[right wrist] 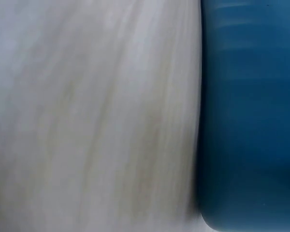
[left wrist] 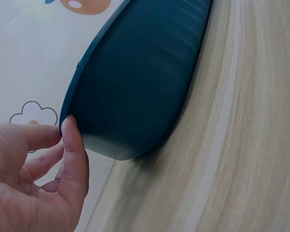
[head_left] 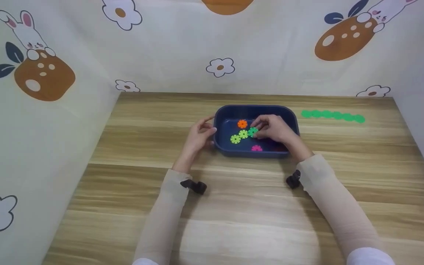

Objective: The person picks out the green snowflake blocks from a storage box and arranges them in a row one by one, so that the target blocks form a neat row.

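A dark blue plastic basin (head_left: 256, 155) stands on the wooden table. In the left wrist view my left hand (left wrist: 43, 179) pinches the basin's rim (left wrist: 70, 99) between thumb and finger at its left end. My right hand (head_left: 274, 129) reaches over the front right rim into the basin. Its curled thumb and fingers pinch a green notched disc (head_left: 253, 132). Beside that disc lie two yellow-green notched discs (head_left: 235, 139), an orange one (head_left: 242, 124) and a pink one (head_left: 257, 148). The right wrist view shows the basin's outer wall (right wrist: 251, 121), but not the hand.
On the table right of the basin lies a straight chain of several green discs (head_left: 332, 115). A printed cloth backdrop (head_left: 168, 48) surrounds the wooden table (head_left: 241, 221) at the back and sides. Black wrist devices (head_left: 196, 186) sit on both sleeves.
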`<state>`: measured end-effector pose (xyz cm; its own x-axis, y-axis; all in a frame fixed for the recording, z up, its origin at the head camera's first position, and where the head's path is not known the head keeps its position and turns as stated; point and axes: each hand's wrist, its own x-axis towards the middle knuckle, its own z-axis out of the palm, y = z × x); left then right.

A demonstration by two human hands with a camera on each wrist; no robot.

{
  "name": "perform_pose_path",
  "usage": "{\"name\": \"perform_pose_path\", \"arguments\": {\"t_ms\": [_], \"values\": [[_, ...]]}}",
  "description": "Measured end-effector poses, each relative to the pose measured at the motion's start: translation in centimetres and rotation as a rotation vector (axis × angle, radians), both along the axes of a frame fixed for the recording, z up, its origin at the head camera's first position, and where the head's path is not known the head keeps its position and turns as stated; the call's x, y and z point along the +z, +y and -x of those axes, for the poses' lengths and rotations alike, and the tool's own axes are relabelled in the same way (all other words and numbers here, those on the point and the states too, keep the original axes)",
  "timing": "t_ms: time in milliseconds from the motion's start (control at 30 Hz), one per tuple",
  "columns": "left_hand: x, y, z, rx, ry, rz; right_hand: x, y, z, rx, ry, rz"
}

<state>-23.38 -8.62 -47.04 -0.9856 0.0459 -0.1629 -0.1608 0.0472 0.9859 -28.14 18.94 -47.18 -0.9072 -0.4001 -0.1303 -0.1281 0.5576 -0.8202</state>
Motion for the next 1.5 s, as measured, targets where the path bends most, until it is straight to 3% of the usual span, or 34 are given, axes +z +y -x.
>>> {"name": "perform_pose_path", "arguments": {"t_ms": [300,533,600,833,967,1200,1333,1500], "values": [[-0.2,0.2,0.0,-0.001,-0.012,0.006,-0.1,0.4,-0.1,0.037,0.009,0.017],[-0.1,0.1,0.1,0.011,-0.014,0.015,0.3,0.1,-0.1,0.029,-0.045,0.154],[-0.1,0.1,0.2,0.013,-0.005,0.021,1.0,0.0,-0.4,0.018,-0.063,0.19],[-0.2,0.1,0.3,0.004,-0.005,0.036,0.8,1.0,0.0,0.014,-0.06,0.28],[-0.1,0.1,0.3,0.007,-0.007,0.036,1.3,1.6,-0.1,0.014,-0.045,0.306],[0.2,0.1,0.2,0.002,-0.013,0.023,2.5,3.1,-0.1,-0.037,-0.105,0.364],[0.1,0.1,0.2,-0.004,-0.007,0.024,3.4,4.3,0.0,-0.06,-0.083,0.36],[-0.1,-0.1,0.2,-0.008,0.016,0.049,4.2,5.9,0.2,-0.089,-0.061,0.438]]}}
